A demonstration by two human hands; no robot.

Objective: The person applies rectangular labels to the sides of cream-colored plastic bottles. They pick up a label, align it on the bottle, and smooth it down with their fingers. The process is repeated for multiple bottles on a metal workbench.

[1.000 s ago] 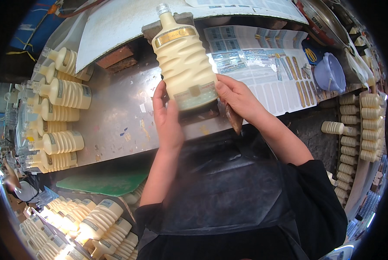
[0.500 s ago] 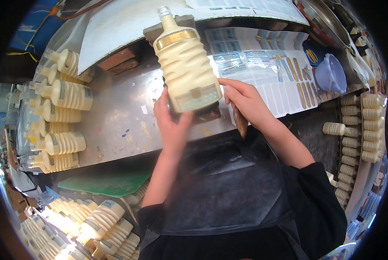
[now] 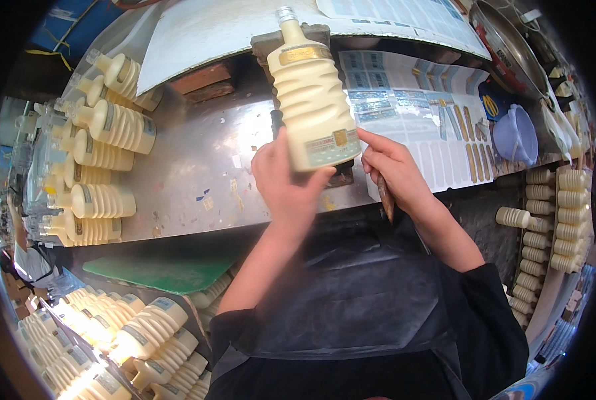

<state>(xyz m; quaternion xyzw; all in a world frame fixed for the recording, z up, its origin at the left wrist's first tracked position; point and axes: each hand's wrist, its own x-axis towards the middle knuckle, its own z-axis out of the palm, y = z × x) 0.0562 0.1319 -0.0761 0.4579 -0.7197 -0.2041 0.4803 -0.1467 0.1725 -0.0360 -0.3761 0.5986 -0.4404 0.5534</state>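
Note:
A cream bottle (image 3: 311,100) with wavy ridges, a gold neck label and a pale label near its base lies tilted on a dark block-like rest (image 3: 261,41), neck pointing away. My left hand (image 3: 283,173) grips its lower left corner, the thumb along the base edge. With its index finger at the lower right edge of the bottle, my right hand (image 3: 399,175) keeps its other fingers curled round a slim brown tool (image 3: 386,200), pointed end downward. The rest of that tool is hidden in my palm.
Several similar bottles (image 3: 104,155) lie along the metal bench's left end, with more in a stack (image 3: 154,327) lower left and on the right (image 3: 538,257). Label sheets (image 3: 418,113) lie right of the bottle, beside a lavender bucket (image 3: 515,137). A green board (image 3: 158,272) sits below the bench.
The view has shifted, so most things sit differently in the picture. The bottle has turned slightly, showing its lower label's gold emblem farther right. My left hand has shifted along its base.

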